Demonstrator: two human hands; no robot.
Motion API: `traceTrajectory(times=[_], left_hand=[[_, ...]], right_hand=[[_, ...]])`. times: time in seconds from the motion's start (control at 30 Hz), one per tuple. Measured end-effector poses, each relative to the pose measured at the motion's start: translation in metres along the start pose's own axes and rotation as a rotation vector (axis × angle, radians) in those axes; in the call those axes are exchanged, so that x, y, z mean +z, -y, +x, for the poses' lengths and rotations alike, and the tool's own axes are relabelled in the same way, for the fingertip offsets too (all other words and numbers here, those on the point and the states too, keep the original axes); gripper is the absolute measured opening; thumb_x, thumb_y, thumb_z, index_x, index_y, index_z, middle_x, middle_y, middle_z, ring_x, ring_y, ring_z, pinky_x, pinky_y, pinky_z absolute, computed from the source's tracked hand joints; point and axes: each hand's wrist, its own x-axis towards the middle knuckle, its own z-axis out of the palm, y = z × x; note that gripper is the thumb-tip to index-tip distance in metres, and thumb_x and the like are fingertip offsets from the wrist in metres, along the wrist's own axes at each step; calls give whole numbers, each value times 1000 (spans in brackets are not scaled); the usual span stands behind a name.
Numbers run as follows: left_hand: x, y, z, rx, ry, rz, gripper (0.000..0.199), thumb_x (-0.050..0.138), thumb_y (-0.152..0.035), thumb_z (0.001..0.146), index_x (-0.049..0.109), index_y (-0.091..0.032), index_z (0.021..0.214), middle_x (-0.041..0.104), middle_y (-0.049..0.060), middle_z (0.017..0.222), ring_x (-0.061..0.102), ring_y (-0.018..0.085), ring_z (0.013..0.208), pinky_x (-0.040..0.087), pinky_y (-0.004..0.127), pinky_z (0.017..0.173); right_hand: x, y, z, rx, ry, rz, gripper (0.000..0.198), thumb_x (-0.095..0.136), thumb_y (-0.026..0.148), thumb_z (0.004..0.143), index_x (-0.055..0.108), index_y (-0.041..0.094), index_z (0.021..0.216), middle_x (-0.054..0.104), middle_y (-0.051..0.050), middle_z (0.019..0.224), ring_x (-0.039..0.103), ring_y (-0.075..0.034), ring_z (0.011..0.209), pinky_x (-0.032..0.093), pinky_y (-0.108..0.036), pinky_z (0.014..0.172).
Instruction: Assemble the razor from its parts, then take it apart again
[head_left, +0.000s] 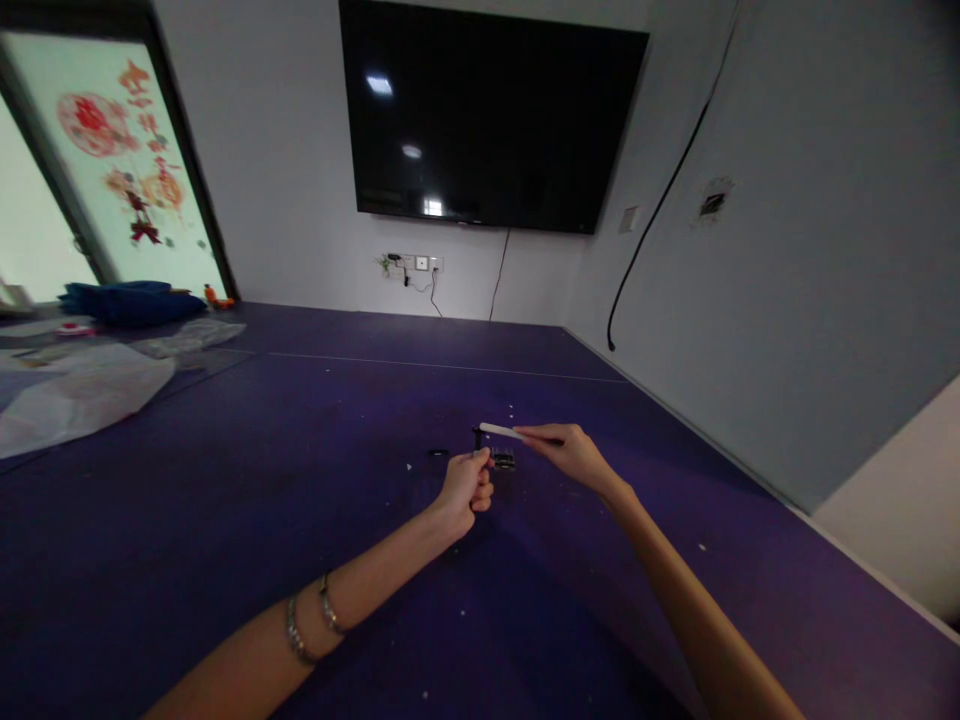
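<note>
My left hand (465, 488) is closed in a fist round a thin black stick (478, 438), whose upper end stands out above the thumb. Between the fingertips of my right hand (574, 455) is a flat white strip (501, 431), pointing left. Its far end lies at the tip of the black stick; whether they touch I cannot tell. Just behind my left fingers, a small dark object with pale marks (505, 460) rests on the purple surface (360, 600). A little black piece (439, 453) lies to the left of it.
White scraps (702, 547) dot the purple surface. At the far left lie clear plastic sheeting (90, 395) and a blue cloth bundle (135, 302). A television (491, 115) hangs on the back wall, and a black cable (660, 205) dangles down the right wall.
</note>
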Motion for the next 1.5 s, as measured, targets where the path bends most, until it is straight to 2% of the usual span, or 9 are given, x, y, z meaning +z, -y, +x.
traceTrajectory(times=[0.13, 0.5, 0.67, 0.83, 0.97, 1.13, 1.3, 1.4, 1.5], left_hand=[[-1, 0, 1, -8, -6, -9, 24, 43, -26, 88, 41, -17, 66, 26, -11, 40, 16, 0, 27, 4, 18, 34], [-1, 3, 0, -20, 12, -15, 24, 48, -29, 85, 42, -16, 65, 26, -11, 42, 17, 0, 28, 5, 17, 34], [-1, 5, 1, -12, 6, -2, 25, 51, -31, 83, 42, -17, 66, 26, -12, 42, 16, 0, 28, 5, 17, 34], [0, 5, 2, -15, 7, 4, 24, 48, -29, 85, 42, -16, 66, 26, -11, 42, 16, 0, 28, 5, 17, 34], [0, 5, 2, -13, -15, 8, 24, 48, -28, 85, 42, -17, 65, 25, -11, 42, 17, 0, 28, 5, 17, 34], [0, 7, 2, -14, 2, 11, 24, 51, -30, 83, 42, -17, 66, 26, -11, 43, 17, 0, 28, 5, 17, 34], [1, 8, 0, -15, 9, 26, 24, 51, -31, 83, 42, -17, 66, 25, -12, 42, 17, 0, 28, 5, 17, 34], [2, 8, -1, -16, 14, 32, 24, 51, -31, 83, 42, -17, 66, 26, -11, 42, 17, 0, 28, 5, 17, 34], [2, 8, -2, -9, 14, 36, 23, 49, -29, 83, 42, -17, 65, 26, -11, 41, 17, 0, 28, 5, 18, 34]], right_hand=[[1, -2, -1, 20, -64, -11, 25, 53, 36, 83, 66, 33, 104, 68, 1, 105, 63, -20, 97, 51, -34, 82], [5, -2, 0, -5, 9, 142, 26, 54, 34, 82, 66, 29, 104, 68, -1, 104, 63, -21, 96, 49, -35, 85], [8, -2, 1, 33, -47, 7, 26, 53, 36, 83, 65, 33, 106, 68, 0, 104, 64, -21, 94, 50, -35, 83], [9, 4, 1, -7, 29, 6, 26, 53, 36, 83, 65, 35, 106, 68, 2, 104, 64, -20, 94, 51, -31, 79], [10, 9, 0, 28, -39, -100, 27, 51, 38, 84, 63, 37, 108, 68, 1, 104, 65, -21, 91, 52, -31, 75], [10, 3, 0, 1, 7, -13, 26, 53, 37, 83, 65, 35, 106, 68, 2, 104, 64, -21, 93, 51, -32, 78], [9, -1, 0, 43, -49, 11, 26, 53, 38, 83, 65, 34, 106, 67, 0, 105, 64, -22, 95, 51, -35, 81], [9, -1, 0, 16, 16, 80, 26, 54, 37, 82, 65, 33, 106, 68, 1, 105, 64, -21, 95, 51, -33, 81], [8, -3, 0, 51, -14, 21, 27, 53, 39, 82, 65, 34, 105, 68, 0, 104, 63, -22, 95, 51, -35, 79]])
